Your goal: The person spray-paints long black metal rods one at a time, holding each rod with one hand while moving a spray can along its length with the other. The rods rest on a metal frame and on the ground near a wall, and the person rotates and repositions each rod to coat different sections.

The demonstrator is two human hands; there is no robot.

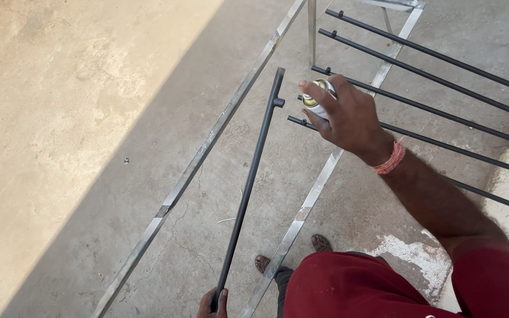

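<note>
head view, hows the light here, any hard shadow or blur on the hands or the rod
Head view: hard sunlight on the concrete floor at the left, with a sharp diagonal shadow edge; the dark rod, left hand and right hand holding the spray can sit in even shade; focus is crisp, no evident motion blur or glare.

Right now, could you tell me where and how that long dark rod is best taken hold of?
Probably at its near lower end, from below, where the left hand already wraps the dark rod. The shaft there is slim and bare, while the far end carries a side stub and faces the spray can in the right hand.
</note>
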